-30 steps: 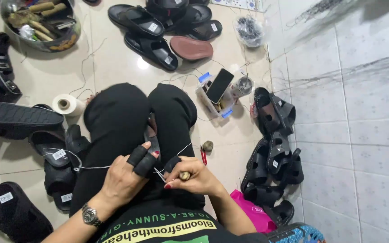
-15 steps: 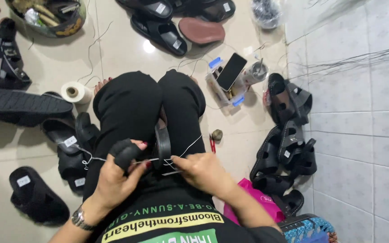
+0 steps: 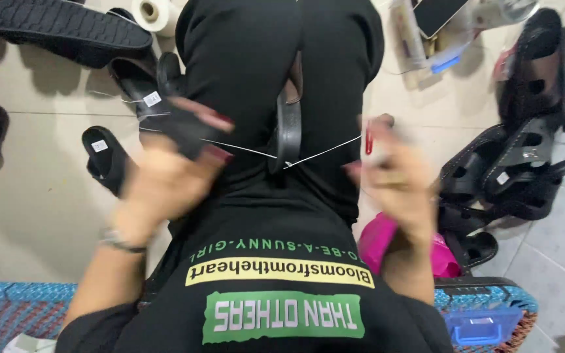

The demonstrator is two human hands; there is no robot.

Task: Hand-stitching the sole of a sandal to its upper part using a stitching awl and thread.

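- Black sandal (image 3: 288,124) stands on its edge between the person's knees, in the middle of the view, clamped by the black trousers (image 3: 243,72).
- A white thread (image 3: 322,154) passes through the near end of the sandal and runs tight to both sides.
- The left hand (image 3: 165,176) is left of the sandal; its fingers are closed and pull the thread end, and dark wrapping covers some fingers.
- The right hand (image 3: 393,173) is right of the sandal, blurred; its fingers are closed around the other thread end and a small thin tool, which I cannot tell exactly.
- More black sandals (image 3: 524,163) lie in a pile at the right on the tiled floor (image 3: 27,216).
- A long black sole (image 3: 67,29) and a white roll (image 3: 155,13) lie far left.
- A pink bag (image 3: 380,238) is near the right arm.
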